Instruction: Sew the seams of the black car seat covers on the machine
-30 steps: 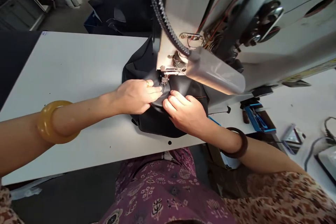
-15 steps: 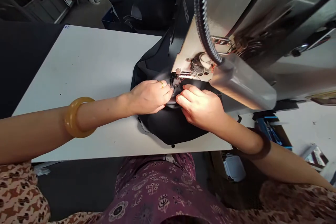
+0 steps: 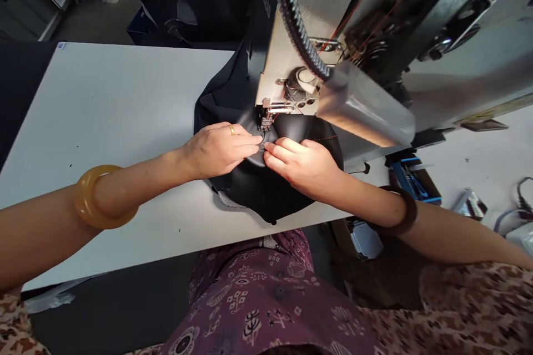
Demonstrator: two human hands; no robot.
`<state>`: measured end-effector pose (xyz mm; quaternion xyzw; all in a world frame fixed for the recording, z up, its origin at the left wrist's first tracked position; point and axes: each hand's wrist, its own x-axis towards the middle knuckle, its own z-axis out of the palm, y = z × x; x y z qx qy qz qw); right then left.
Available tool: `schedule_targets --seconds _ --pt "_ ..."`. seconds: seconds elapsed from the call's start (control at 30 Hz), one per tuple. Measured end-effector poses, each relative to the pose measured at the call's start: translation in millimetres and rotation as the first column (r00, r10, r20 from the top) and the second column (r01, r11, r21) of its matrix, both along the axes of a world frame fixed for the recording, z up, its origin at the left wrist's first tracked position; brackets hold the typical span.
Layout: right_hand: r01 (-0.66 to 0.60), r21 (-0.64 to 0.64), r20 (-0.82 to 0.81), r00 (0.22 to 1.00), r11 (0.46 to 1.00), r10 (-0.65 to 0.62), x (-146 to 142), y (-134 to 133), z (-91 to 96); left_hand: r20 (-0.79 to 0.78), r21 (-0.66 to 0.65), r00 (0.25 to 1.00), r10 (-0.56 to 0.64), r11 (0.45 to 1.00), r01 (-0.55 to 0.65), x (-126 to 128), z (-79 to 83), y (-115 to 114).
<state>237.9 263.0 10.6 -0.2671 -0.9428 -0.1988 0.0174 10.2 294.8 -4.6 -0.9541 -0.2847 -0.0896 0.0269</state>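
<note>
Beside the presser foot (image 3: 265, 120), both hands (image 3: 220, 150) (image 3: 302, 167), fingers (image 3: 252, 141) pinching black fabric (image 3: 258, 194)

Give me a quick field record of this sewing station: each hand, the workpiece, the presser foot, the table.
left hand: on the black material, beside the presser foot; gold ring, amber bangle
right hand: on the same material, close to the left hand; dark bangle
workpiece: black material, folded in a curve, red stitching
presser foot: down on the material
table: white table, under the material
</note>
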Motion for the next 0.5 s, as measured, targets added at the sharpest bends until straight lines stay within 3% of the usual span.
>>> schedule_targets --seconds 0.2,0.37,0.43,0.47,0.5 --pt "-0.023 0.030 0.001 1.000 0.999 0.023 6 11 4.1 -0.062 0.213 0.996 0.071 0.975 -0.057 14 3.4 -12" --pt "-0.062 0.072 -0.085 0.994 0.995 0.068 5 15 3.4 -0.015 0.468 1.000 0.016 0.884 -0.007 15 -6.2 -10" --pt "-0.106 -0.026 -0.248 0.964 0.994 0.096 17 10 -2.7 0.015 0.501 1.000 0.027 0.865 -0.031 14 -8.9 -10" --pt "-0.082 -0.108 -0.398 0.917 0.991 0.033 27 6 -8.8 0.024 0.503 0.999 0.033 0.863 -0.041 14 -9.4 -10" --pt "-0.041 -0.219 -0.573 0.814 0.975 -0.094 40 0 -17.5 0.037 0.504 0.999 0.033 0.862 -0.048 14 -9.5 -11"
